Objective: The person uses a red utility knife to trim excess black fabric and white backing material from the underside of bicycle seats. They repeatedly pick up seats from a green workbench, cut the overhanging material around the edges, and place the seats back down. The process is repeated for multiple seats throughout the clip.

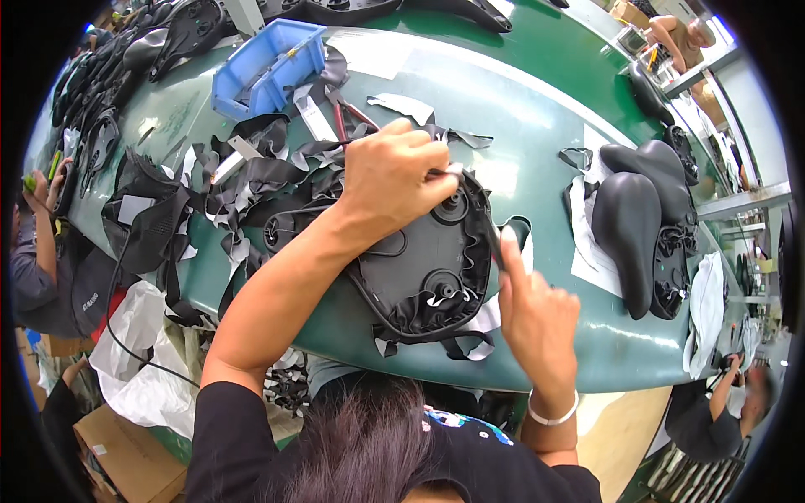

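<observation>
An upside-down black bike saddle (407, 268) lies on the green table in front of me, its grey underside up and its cover edge gathered in folds. My left hand (394, 172) is closed at the saddle's far edge, pinching a strip of the black cover (443, 173) between thumb and fingers. My right hand (537, 314) is closed at the right edge, its index finger stretched along a slim dark tool (496, 245) against the cover. The tool's kind cannot be made out. A loose trimmed strip (521, 230) curls beside that hand.
Black and white offcuts (239, 184) heap to the left, with red-handled pliers or scissors (342, 117) beyond. A blue bin (268, 71) stands at the far left. Finished black saddles (625, 235) lie on the right. Other people work at both sides and at the far right.
</observation>
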`<act>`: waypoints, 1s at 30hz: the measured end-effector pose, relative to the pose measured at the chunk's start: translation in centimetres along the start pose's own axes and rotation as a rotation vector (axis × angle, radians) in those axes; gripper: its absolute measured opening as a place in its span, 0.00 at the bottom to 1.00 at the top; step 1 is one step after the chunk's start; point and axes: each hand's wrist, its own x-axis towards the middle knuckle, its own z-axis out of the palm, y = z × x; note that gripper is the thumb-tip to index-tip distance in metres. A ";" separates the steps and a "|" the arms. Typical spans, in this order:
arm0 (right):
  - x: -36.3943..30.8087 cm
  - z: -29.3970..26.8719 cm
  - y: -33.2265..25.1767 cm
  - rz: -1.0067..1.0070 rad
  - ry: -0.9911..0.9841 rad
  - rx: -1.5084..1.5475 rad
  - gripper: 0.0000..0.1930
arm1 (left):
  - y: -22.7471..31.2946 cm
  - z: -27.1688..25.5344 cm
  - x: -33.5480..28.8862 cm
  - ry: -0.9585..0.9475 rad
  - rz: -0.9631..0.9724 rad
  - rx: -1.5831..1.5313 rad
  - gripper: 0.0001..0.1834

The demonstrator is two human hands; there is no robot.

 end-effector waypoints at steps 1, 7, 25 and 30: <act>-1.3 -0.2 -0.5 -0.004 -0.010 -0.020 0.25 | -0.1 0.1 -0.1 0.075 -0.081 -0.053 0.07; -0.3 -1.7 2.8 -0.172 -0.006 -0.125 0.25 | -0.5 -2.2 -0.4 -0.030 -0.781 -0.945 0.21; -1.1 -5.3 2.8 -0.192 -0.271 -0.090 0.24 | -2.8 -6.1 -0.7 -0.542 0.008 -0.417 0.12; 2.0 -5.1 4.9 -0.278 -0.331 0.142 0.24 | 0.2 -0.7 0.9 -0.774 0.123 -0.983 0.15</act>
